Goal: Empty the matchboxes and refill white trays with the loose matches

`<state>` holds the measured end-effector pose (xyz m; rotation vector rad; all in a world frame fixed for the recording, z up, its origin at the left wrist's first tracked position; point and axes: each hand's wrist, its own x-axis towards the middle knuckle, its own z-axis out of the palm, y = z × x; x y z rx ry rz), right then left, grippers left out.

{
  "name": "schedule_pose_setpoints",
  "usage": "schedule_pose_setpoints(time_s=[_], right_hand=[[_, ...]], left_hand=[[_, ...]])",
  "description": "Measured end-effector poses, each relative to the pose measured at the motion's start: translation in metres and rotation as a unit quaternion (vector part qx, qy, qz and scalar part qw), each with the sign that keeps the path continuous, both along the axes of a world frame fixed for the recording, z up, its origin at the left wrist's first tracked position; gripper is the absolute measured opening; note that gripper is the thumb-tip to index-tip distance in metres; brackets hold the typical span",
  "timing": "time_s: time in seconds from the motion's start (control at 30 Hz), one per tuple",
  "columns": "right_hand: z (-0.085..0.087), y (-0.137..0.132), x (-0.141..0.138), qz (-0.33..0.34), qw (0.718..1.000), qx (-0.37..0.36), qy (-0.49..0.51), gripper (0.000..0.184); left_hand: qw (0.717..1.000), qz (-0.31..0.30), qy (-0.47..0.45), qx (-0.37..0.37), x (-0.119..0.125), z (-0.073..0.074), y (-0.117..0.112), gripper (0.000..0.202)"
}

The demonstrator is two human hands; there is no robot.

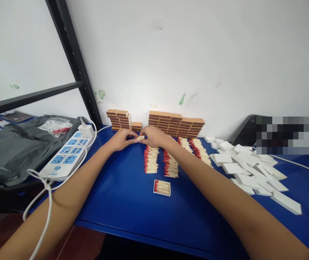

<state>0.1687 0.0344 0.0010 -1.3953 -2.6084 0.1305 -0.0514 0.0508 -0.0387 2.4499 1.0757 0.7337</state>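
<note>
Both my hands reach far across the blue table (122,202) and meet near the wall. My left hand (122,139) and my right hand (154,136) pinch one small matchbox (140,137) between their fingertips, just in front of the stacked brown matchboxes (174,124). A second, smaller stack of brown matchboxes (120,119) stands to the left. Rows of loose red-tipped matches (151,159) lie below my hands. An open tray of matches (162,187) sits nearer to me.
A heap of white matchbox sleeves (249,169) covers the table's right side. A white and blue power strip (66,153) with a looping cable lies at the left, beside a black plastic sheet (11,144). A black shelf post (73,57) rises at the left.
</note>
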Motion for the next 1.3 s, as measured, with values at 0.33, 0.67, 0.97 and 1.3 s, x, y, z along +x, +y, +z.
schedule_pose_setpoints(time_s=[0.33,0.67,0.97,1.3], right_hand=[[0.004,0.001,0.0,0.015,0.999,-0.018,-0.022,0.02],[-0.004,0.01,0.002,0.017,1.0,-0.013,-0.004,0.035],[-0.012,0.014,-0.002,-0.005,1.0,-0.009,-0.005,0.05],[-0.01,0.004,-0.005,-0.04,0.999,0.022,-0.011,0.035]], left_hand=[[1.0,0.008,0.015,0.021,0.003,0.004,-0.005,0.041],[0.995,0.08,-0.035,0.038,0.017,-0.008,-0.003,0.047],[0.991,0.116,-0.018,0.059,0.021,-0.012,0.002,0.054],[0.992,0.106,-0.006,0.07,0.019,-0.015,0.005,0.051]])
